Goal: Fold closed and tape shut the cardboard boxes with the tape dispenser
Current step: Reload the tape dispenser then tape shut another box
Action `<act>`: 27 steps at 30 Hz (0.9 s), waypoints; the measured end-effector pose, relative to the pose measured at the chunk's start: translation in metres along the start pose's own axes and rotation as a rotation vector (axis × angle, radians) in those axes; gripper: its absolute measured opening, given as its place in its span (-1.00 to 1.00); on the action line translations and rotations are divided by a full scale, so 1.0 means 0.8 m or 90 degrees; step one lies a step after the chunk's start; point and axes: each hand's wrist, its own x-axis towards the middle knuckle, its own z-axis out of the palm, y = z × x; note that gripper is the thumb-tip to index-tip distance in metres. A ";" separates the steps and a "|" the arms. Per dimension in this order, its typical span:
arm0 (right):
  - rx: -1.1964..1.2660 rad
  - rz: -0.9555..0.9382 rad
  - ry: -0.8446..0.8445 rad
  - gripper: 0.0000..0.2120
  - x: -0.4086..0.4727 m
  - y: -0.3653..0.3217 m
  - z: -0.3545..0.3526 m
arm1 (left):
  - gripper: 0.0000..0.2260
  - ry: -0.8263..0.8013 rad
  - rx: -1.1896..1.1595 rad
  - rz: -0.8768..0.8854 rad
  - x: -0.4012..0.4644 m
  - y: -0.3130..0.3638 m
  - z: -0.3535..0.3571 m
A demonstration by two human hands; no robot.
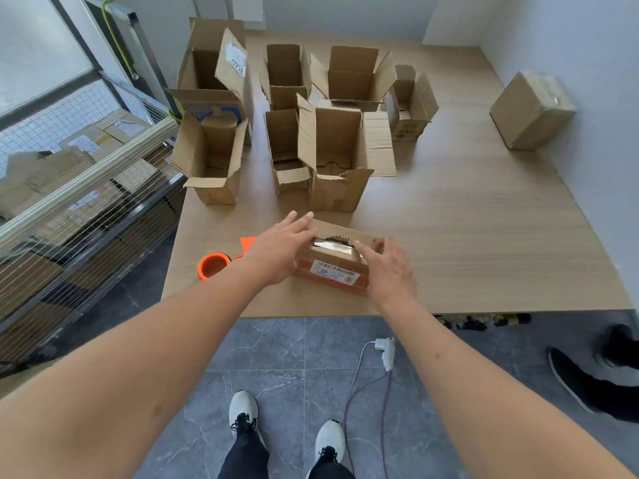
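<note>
Both hands, the left hand (280, 252) and right hand (389, 273), press flat-fingered on the flaps of a small box (333, 259) near the worktop's (484, 236) front edge, folding it closed. Next, probably, grab the tape dispenser (216, 264) just left.

Boxes (332, 157): matt brown corrugated cardboard. Tabletop (484, 236): smooth pale wood-grain finish. Tape dispenser (216, 264): glossy orange plastic. Floor (276, 350): polished grey marbled tile.
</note>
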 end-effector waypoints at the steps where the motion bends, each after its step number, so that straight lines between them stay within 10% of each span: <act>1: -0.021 -0.004 0.029 -0.35 0.002 0.003 0.001 | -0.33 -0.037 -0.005 0.004 0.002 -0.001 0.002; 11: -0.050 -0.041 -0.010 -0.07 0.026 0.014 0.030 | -0.57 0.018 -0.023 0.048 -0.014 -0.003 0.008; 27: 0.015 -0.044 -0.062 -0.16 0.039 0.000 0.037 | -0.75 0.088 -0.064 0.068 0.002 0.010 -0.001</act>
